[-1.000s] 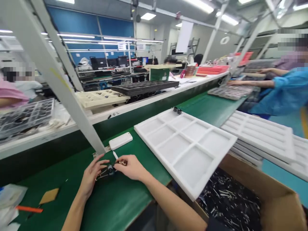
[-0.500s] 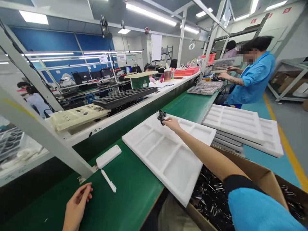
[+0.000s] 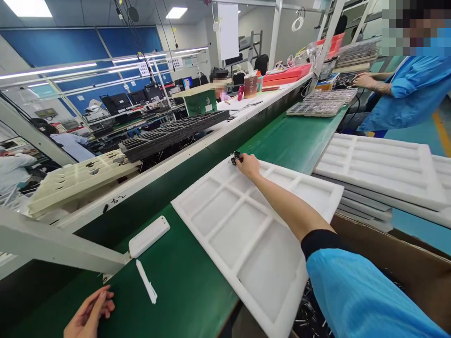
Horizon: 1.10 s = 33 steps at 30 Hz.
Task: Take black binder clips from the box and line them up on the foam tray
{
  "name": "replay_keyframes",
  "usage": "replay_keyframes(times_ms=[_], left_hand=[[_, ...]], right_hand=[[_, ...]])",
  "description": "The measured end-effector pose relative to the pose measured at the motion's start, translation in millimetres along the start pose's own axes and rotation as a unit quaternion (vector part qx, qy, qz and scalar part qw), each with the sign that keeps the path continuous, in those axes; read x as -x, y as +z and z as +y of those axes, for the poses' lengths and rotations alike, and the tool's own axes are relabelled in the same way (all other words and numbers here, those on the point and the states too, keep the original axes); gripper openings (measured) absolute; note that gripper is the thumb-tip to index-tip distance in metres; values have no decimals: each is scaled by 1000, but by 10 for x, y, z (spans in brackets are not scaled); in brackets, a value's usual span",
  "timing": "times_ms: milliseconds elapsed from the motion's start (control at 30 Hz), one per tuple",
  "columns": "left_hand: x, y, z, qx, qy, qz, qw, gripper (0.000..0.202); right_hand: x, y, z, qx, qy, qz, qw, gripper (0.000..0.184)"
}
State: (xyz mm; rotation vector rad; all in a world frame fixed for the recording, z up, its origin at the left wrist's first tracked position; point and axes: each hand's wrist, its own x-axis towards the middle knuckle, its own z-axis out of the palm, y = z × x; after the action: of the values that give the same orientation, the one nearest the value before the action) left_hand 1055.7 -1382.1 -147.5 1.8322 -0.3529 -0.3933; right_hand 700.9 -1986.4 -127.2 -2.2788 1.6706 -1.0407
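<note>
My right hand (image 3: 249, 165) is closed on a small bunch of black parts with thin metal wires or pins (image 3: 235, 158). It holds them at the far corner of a white foam tray (image 3: 243, 199) with shallow compartments. The forearm crosses above the tray and hides part of it. Down at the lower left, my left hand (image 3: 90, 310) hovers over or rests on the green bench (image 3: 176, 286), loosely curled, fingers a little apart and nothing visible in them. Close to it lie a white pen (image 3: 146, 281) and a white oblong device (image 3: 149, 236).
More white foam trays (image 3: 373, 169) are stacked at right. Below, a cardboard box (image 3: 398, 244) holds many black parts with metal pins. Black (image 3: 176, 136) and cream trays (image 3: 81, 180) line the shelf. A co-worker in blue (image 3: 398, 94) sits farther along. A slanted post (image 3: 63, 244) stands left.
The view has shifted closer and turned. My right hand stays at the tray's far end, still holding black parts, fewer of which show now. My left hand appears lower and farther left.
</note>
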Motion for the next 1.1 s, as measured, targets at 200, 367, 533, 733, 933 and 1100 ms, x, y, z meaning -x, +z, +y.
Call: replay_keyframes(times_ms=[200,367,533,733,933,1100], left_hand=[[15,29,29,-16,-10,23,1000,52],[69,71,87,-13,-13,30,999,53],[120,132,154,-7,2,37,999,56],[95,141,141,7,4,55,998,63],[143,145,171,38,23,64,997,67],[168,128,128,41,64,61,995,65]], right_hand=[[-99,147,45,1,3,25,1000,27],[-117,171,56,64,-37,35,997,23],[-125,151,91,73,-43,33,996,25],[-135,17,132,98,-78,36,991,25],[247,-362,317,36,-97,32,994,44],[1130,-1083,544,-38,-183,41,981,44]])
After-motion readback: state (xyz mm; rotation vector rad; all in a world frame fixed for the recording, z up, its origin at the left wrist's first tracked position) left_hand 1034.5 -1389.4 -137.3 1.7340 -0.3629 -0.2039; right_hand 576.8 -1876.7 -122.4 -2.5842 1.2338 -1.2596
